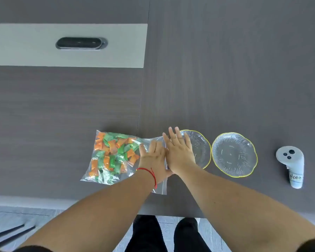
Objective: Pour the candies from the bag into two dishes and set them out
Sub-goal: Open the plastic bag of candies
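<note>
While both arms reach out over the grey worktop (225, 79), the left hand (153, 157) lies flat on the clear end of the plastic bag (116, 159), fingers (154, 145) stretched out and gripping nothing. A red string (149, 172) circles that wrist. The right hand (180, 153) spreads open just beside it, its fingertips over the near rim of the left dish (201, 148), also holding nothing. Orange and green candies (113, 151) are bunched in the bag's far-left part. The right dish (234, 154), clear glass with a yellow edge like the first, sits empty just beside it. A white controller (291, 165) lies further right, well apart. A dark oval device (81, 43) rests on a pale strip at the back.
</note>
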{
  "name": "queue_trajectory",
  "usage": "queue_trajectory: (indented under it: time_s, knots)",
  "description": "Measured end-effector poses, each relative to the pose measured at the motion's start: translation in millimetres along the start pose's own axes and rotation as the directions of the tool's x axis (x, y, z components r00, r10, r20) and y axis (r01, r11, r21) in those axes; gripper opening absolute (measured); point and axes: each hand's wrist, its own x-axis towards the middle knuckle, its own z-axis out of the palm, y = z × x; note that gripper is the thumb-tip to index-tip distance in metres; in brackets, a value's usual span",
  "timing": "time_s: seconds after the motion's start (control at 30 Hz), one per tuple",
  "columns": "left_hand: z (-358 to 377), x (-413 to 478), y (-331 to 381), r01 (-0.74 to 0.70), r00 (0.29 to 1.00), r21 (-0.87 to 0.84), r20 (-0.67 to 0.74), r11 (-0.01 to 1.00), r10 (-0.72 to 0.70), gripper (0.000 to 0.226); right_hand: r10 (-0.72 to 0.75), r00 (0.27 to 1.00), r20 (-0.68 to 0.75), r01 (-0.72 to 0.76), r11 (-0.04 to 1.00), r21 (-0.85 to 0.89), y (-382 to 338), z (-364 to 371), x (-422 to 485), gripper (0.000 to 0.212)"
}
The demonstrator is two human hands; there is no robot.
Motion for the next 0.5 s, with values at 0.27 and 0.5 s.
queue_trajectory:
  time_s: [0.27, 0.5]
  knots:
    - [12.7, 2.5, 5.3, 0.158, 0.981, -0.103, 0.132, 0.982, -0.144, 0.054, -0.053, 0.998, -0.035, 0.055, 0.997, 0.056, 1.8, 1.3, -6.1, 0.055]
    - [-8.7, 0.5, -26.7, 0.414, 0.874, -0.595, 0.471, 0.688, -0.119, 0.029, -0.014, 0.989, -0.147, 0.056, 0.955, 0.29, 10.3, -21.6, -20.6, 0.046]
